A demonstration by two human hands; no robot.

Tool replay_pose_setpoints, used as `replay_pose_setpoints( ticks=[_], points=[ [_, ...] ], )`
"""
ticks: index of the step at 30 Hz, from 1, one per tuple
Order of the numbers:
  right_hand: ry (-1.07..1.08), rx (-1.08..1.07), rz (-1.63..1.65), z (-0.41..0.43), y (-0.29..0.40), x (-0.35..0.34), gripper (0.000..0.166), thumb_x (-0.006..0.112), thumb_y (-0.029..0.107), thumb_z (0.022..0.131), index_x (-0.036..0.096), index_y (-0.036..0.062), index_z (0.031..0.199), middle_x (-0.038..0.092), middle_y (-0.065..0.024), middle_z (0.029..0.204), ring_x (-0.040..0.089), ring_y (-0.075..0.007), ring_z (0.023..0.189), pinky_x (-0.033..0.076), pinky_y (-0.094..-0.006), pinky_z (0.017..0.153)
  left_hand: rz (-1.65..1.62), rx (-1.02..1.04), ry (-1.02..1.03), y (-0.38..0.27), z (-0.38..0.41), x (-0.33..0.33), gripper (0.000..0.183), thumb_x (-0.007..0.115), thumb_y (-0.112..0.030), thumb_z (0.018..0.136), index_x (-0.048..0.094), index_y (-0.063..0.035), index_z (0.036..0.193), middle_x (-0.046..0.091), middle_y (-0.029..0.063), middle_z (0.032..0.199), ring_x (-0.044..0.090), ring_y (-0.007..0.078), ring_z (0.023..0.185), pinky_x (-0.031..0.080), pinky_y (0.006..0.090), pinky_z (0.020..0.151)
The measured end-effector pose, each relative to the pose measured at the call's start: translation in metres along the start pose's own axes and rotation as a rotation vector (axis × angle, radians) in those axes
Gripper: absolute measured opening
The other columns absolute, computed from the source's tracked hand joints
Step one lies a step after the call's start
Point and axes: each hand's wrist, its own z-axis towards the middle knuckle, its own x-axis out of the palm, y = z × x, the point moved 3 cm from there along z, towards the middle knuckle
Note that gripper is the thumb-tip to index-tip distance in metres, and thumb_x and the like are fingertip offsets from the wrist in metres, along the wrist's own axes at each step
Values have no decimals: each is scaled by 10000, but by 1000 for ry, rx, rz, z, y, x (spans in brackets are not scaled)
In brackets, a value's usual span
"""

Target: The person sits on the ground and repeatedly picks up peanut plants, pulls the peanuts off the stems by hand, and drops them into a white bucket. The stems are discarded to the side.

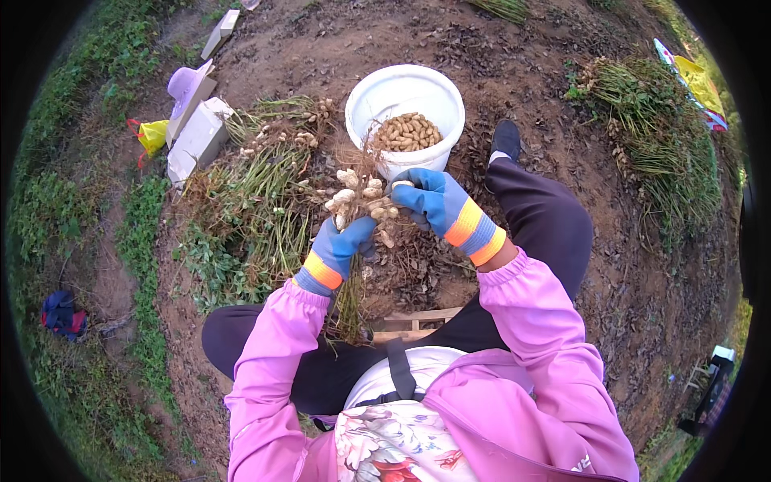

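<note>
My left hand, in a blue and grey work glove with an orange cuff band, is closed around the stems of an uprooted peanut plant. Its roots and a cluster of pale peanut pods point up, and the stems hang down between my legs. My right hand, gloved alike, pinches a pod at the right side of the cluster. Just beyond both hands stands a white plastic bucket, with a pile of loose peanuts inside.
A heap of pulled peanut plants lies left of the bucket, another heap at the right. Pale boxes, a lilac sun hat and a yellow bag are at the upper left. A wooden slatted piece lies between my legs.
</note>
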Motion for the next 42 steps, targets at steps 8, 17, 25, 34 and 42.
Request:
replay_pose_setpoints(
  ticks=[8,17,25,34,42],
  points=[
    [-54,-225,-300,1,-12,6,222,551,207,813,565,1,895,558,-65,692,511,-130,614,418,-284,560,-10,54,-118,13,14,-10,196,609,-158,746,579,-58,912,544,0,659,480,98,512,360,243,448],
    [-278,-374,-646,-3,-23,28,196,561,169,797,553,8,907,579,-174,700,562,-320,631,444,-379,582,9,145,-268,23,27,-17,334,613,-94,726,541,-13,1042,605,52,902,570,137,789,466,268,650],
    [-194,-107,-444,-14,-64,40,199,563,195,795,558,23,896,590,-143,688,580,-235,619,445,-357,571,-214,86,-381,0,30,-47,146,635,-177,751,560,-52,759,470,-12,556,431,103,437,372,261,404],
    [-154,-125,-16,7,-55,25,201,585,201,817,544,58,953,506,41,693,432,-28,526,364,-176,462,-190,0,-327,1,20,-27,278,689,-218,728,584,-31,905,567,43,689,528,133,516,456,279,450],
    [-260,-184,-186,14,-70,27,195,586,179,816,556,32,940,525,40,751,439,-20,632,370,-171,537,-320,27,-64,8,21,-23,367,663,-242,768,534,-68,1065,614,79,884,560,134,622,528,293,596]
  ],
)
